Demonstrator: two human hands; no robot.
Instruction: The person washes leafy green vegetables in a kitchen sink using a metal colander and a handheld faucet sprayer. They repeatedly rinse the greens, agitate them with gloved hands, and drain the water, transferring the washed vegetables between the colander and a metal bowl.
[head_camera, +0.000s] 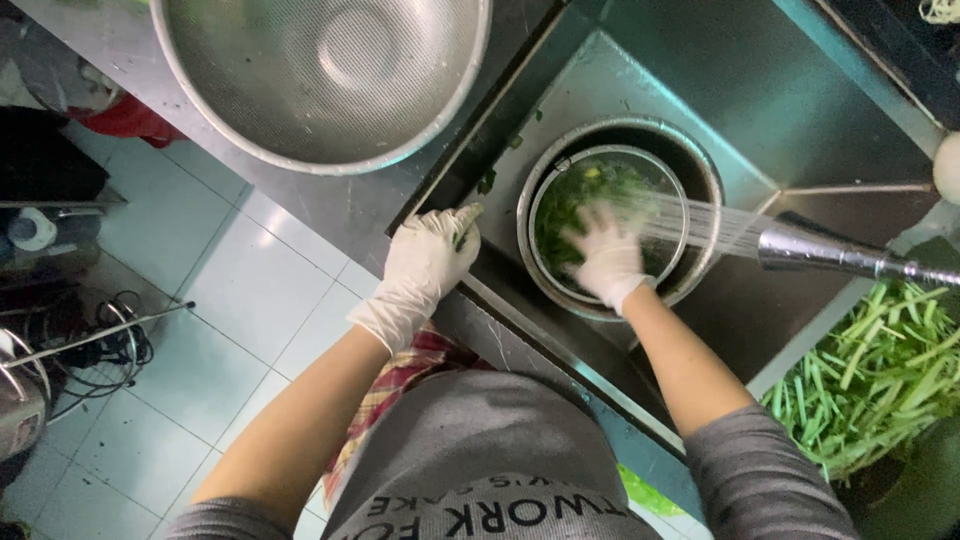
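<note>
Leafy greens (590, 195) sit wet in a small metal strainer (545, 250) nested inside a larger steel bowl (700, 165) in the sink (840, 110), right of centre. Nearest the camera, a grey apron and grey sleeves fill the bottom edge. From there the left hand (425, 262), in a white glove, reaches up to the sink's near-left rim and rests there, fingers curled over the edge; something thin and green seems pinched under the fingertips, though it is too small to be sure. The right hand (607, 258), also gloved, is down in the strainer among the greens, fingers spread and blurred. A spray of water crosses from a chrome faucet head (815, 250) at the right onto that hand. Near right, beside the sink, lies a heap of green stalks (880, 375). Farther off, top left on the steel counter (330, 205), stands a large empty mesh colander (320, 70).
</note>
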